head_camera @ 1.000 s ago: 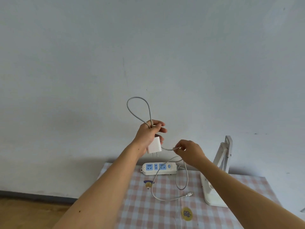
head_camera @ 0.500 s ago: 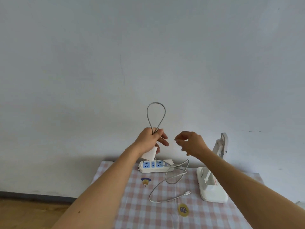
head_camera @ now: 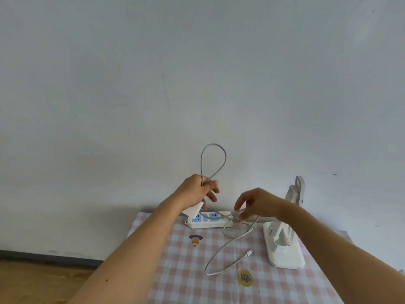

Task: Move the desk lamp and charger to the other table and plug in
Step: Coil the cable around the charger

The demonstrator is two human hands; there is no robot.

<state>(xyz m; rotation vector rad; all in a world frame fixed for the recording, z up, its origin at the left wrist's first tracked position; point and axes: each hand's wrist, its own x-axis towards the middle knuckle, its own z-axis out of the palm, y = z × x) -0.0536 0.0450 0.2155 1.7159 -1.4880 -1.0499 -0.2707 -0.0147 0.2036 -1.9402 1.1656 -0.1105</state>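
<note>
Head camera is showing us both arms reaching out over the checked table (head_camera: pixel 175 273). Our left hand (head_camera: pixel 198 189) is clamping its fingers round a doubled length of grey cable (head_camera: pixel 213 159). A loop is standing up above the fist, and the white charger (head_camera: pixel 194 211) is poking out just below the palm, hovering over the power strip (head_camera: pixel 210 221).

Our right hand (head_camera: pixel 256 205) is working beside that grip, low over the strip's far end where the cable is trailing. It's blurring, so we cannot tell whether the fingers are pinching the cable or just closing in. Below it, the slack is snaking down across the cloth to the free connector (head_camera: pixel 249 252).

We're judging this cable as light and limp, so it's likely going to flop and snag unless we're gathering it coil by coil. The charger looks rigid and smooth, so for plugging in we're wanting its flat sides.

Right of both hands, the desk lamp (head_camera: pixel 285 246) is sitting folded on the cloth. It's probably bottom-heavy, so we're favouring a hold on the base.
</note>
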